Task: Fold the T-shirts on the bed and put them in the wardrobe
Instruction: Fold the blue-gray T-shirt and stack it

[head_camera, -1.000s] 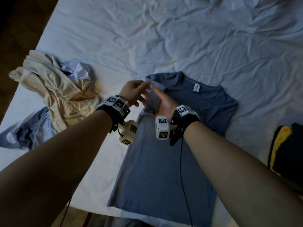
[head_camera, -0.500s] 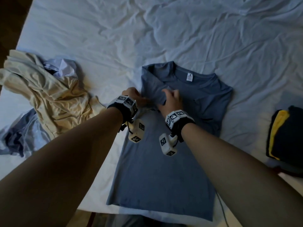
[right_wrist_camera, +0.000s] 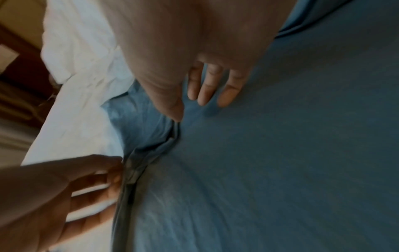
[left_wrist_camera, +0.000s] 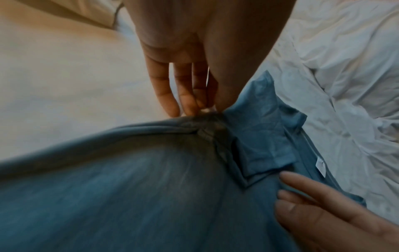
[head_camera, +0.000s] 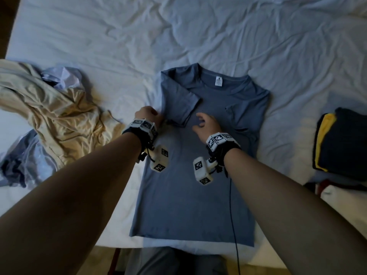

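Note:
A blue T-shirt (head_camera: pixel 188 195) lies flat on the white bed sheet (head_camera: pixel 218 36), collar far, hem at the near edge. Its left sleeve (head_camera: pixel 180 100) is folded inward over the chest. My left hand (head_camera: pixel 148 116) is at the shirt's left edge below that sleeve; in the left wrist view its fingertips (left_wrist_camera: pixel 190 104) pinch the bunched edge of the fabric. My right hand (head_camera: pixel 204 124) rests on the chest just right of the folded sleeve. In the right wrist view its fingers (right_wrist_camera: pixel 207 88) lie straight on the cloth and hold nothing.
A crumpled cream garment (head_camera: pixel 55 110), a pale lilac one (head_camera: pixel 61 76) and a grey-blue one (head_camera: pixel 21 161) are heaped on the left of the bed. A folded dark and yellow stack (head_camera: pixel 341 143) sits at the right edge. The bed's near edge (head_camera: pixel 198 249) runs just below the hem.
One second ago both hands held the left sleeve up. Now it lies folded on the chest; the right hand has let go and lies flat, and the left has gone to the shirt's edge.

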The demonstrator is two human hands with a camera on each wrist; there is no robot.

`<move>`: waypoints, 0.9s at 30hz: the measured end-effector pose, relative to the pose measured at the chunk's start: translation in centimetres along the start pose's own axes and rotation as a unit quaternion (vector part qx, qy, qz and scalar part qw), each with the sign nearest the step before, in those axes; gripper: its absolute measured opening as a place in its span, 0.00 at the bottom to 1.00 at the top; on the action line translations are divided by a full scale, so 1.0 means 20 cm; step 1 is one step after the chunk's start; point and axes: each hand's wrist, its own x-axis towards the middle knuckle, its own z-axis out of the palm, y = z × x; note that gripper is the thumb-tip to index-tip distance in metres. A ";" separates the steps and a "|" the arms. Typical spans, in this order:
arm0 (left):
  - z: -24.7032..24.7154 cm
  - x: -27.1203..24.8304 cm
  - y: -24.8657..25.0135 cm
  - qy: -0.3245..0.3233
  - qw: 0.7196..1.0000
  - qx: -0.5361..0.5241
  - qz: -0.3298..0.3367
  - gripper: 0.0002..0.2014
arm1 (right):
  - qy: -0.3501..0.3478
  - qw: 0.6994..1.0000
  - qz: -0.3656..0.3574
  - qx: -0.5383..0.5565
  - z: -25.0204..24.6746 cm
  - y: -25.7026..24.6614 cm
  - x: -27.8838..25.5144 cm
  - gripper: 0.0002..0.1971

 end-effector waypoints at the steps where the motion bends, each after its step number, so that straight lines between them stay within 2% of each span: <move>1: 0.01 -0.01 -0.01 -0.003 1.000 0.002 -0.005 0.11 | 0.004 1.000 0.013 0.013 -0.01 0.02 -0.02 0.25; 3: 0.02 -0.04 -0.01 -0.001 1.000 0.007 -0.020 0.16 | 0.012 0.999 0.040 0.029 -0.04 0.06 -0.05 0.22; 5: 0.04 -0.07 0.02 0.032 0.999 0.002 -0.029 0.19 | 0.035 0.997 0.057 0.036 -0.08 0.11 -0.09 0.17; 8: 0.06 -0.09 0.15 0.069 0.998 -0.012 0.009 0.14 | 0.083 0.993 0.069 0.051 -0.17 0.22 -0.15 0.13; 11: 0.10 -0.11 0.37 0.037 0.997 0.015 0.067 0.06 | 0.113 0.986 0.103 0.068 -0.28 0.32 -0.16 0.11; 14: 0.21 -0.13 0.60 -0.004 0.989 0.062 0.136 0.10 | 0.164 0.975 0.135 0.063 -0.42 0.40 -0.17 0.12; 19: 0.46 -0.12 0.94 -0.073 0.972 0.098 0.200 0.15 | 0.209 0.945 0.233 0.093 -0.59 0.56 -0.10 0.16; 21: 0.58 -0.11 1.04 -0.110 0.960 0.112 0.230 0.12 | 0.165 0.953 0.249 0.058 -0.61 0.62 -0.07 0.21; 24: 0.75 -0.09 1.16 -0.145 0.944 0.111 0.274 0.10 | 0.062 0.975 0.215 -0.005 -0.62 0.66 -0.03 0.11; 27: 0.91 -0.05 1.27 -0.148 0.923 0.144 0.325 0.18 | 0.040 0.969 0.243 0.022 -0.64 0.70 0.01 0.18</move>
